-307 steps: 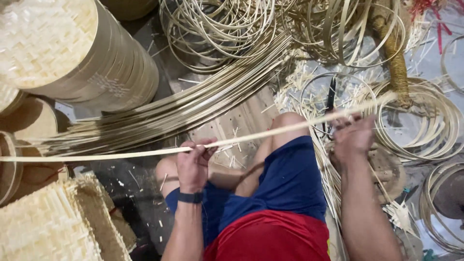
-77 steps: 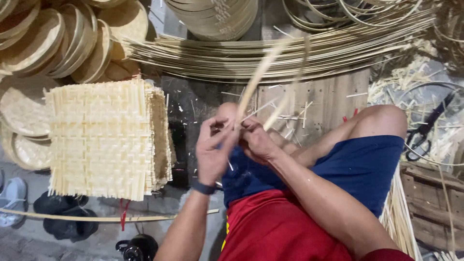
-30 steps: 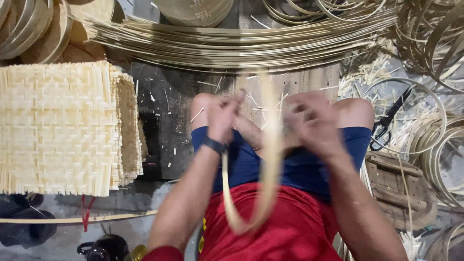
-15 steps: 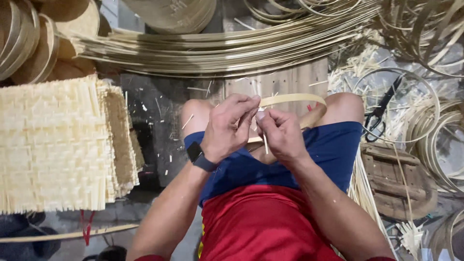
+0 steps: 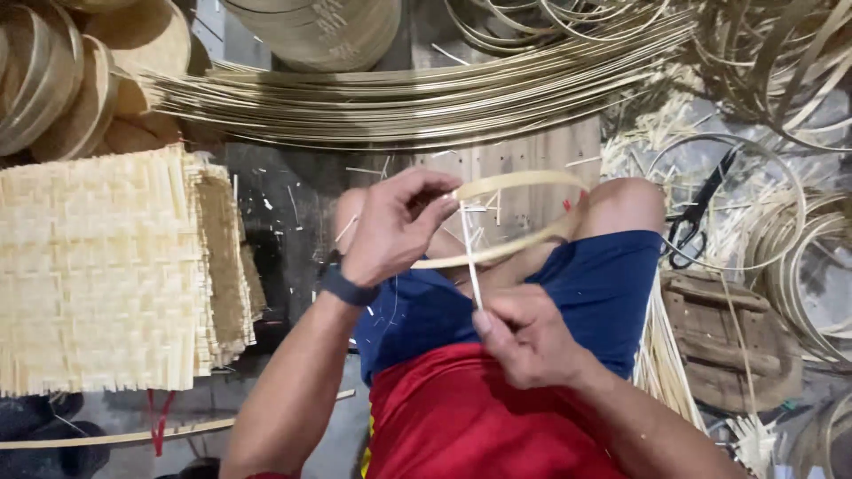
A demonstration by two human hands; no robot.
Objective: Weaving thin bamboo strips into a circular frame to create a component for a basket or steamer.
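Since half a second ago, the two hands have drawn apart: the right hand (image 5: pixel 524 341) has dropped from beside the left down toward the red shirt (image 5: pixel 479 417), pulling a thin pale binding strip (image 5: pixel 470 262) out taut behind it. The left hand (image 5: pixel 395 226) stays raised above the knees. Its grip is closed, thumb and fingertips pinching the overlapping ends of a flat, pale bamboo strip bent into a hoop (image 5: pixel 524 182). The hoop lies roughly level in front of the person, its far side curving over the right knee and its near edge crossing the blue shorts (image 5: pixel 603 284). The thin strip runs nearly straight down from the pinched joint to the right hand, whose grip is closed around its lower end between thumb and curled fingers. A dark band (image 5: pixel 348 288) circles the left wrist.

To the left, a thick stack of square woven bamboo mats (image 5: pixel 98 266) lies on the floor. Beyond the knees, a long bundle of bamboo strips (image 5: pixel 399 102) stretches across the view. Round woven trays (image 5: pixel 62 80) stand stacked on edge in the upper left corner. On the right, finished bamboo hoops (image 5: pixel 799 266) lie among loose shavings, and a pair of black scissors (image 5: pixel 697 222) rests just beside the right knee.
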